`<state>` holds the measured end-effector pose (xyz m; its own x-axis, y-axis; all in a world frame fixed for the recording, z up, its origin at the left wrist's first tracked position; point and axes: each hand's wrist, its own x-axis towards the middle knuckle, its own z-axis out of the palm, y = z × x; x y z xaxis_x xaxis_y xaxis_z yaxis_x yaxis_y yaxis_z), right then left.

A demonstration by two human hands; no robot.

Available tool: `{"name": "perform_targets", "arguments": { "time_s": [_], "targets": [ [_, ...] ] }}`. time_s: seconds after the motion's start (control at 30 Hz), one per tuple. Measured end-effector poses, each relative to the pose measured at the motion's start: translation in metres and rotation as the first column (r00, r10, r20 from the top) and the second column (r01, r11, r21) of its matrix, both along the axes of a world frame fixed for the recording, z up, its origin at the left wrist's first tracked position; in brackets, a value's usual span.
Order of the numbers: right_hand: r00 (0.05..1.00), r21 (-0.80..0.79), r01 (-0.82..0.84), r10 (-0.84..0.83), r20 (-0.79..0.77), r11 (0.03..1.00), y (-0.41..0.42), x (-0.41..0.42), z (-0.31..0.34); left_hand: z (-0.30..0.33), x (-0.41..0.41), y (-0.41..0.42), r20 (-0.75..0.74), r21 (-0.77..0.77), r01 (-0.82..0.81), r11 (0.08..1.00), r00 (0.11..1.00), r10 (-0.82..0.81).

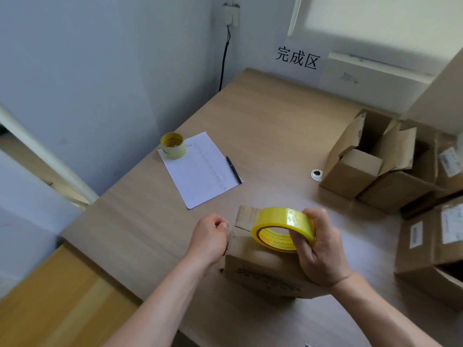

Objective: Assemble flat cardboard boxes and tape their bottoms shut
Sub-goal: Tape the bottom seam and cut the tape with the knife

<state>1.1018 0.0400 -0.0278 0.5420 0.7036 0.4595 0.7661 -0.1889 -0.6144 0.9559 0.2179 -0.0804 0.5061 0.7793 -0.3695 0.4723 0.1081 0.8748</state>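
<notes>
Right hand (318,249) grips tape roll (283,229) | left hand (209,237) fingers pinched at box (260,266) edge

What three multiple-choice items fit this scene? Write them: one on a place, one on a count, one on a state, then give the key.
1. Where does the black pen lie?
A. Beside the paper sheet, along its right edge
B. Inside an open box
C. On the box being taped

2. How many yellow tape rolls show?
A. One
B. Two
C. Four

3. What is the right hand doing?
A. Lying flat on the table
B. Writing on the sheet
C. Holding a tape roll over the cardboard box

Key: 1 A, the pen runs along the sheet's edge on the table. 2 B, one in the hand, a second roll standing on the sheet's far corner. 3 C, fingers curl through the roll's core above the box.
</notes>
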Motion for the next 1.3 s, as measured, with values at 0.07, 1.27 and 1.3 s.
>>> {"name": "perform_targets", "arguments": {
  "time_s": [0.07, 1.27, 1.3],
  "targets": [
    [1.0, -0.01, 0.004, -0.004, 0.024, 1.0, 0.001, 0.0, 0.001, 0.0, 0.004, -0.001, -0.048, 0.029, 0.054, 0.998, 0.997, -0.052],
    [0.994, -0.402, 0.107, -0.104, 0.028, 0.91, 0.037, -0.004, -0.005, -0.037, 0.041, -0.001, 0.23, -0.114, -0.039, 0.993, 0.971, 0.065],
    [0.992, -0.409, 0.116, -0.129, -0.004, 0.905, 0.033, -0.002, -0.003, -0.036, 0.043, -0.002, 0.237, -0.104, -0.026, 0.994, 0.97, 0.05]
  ]
}}
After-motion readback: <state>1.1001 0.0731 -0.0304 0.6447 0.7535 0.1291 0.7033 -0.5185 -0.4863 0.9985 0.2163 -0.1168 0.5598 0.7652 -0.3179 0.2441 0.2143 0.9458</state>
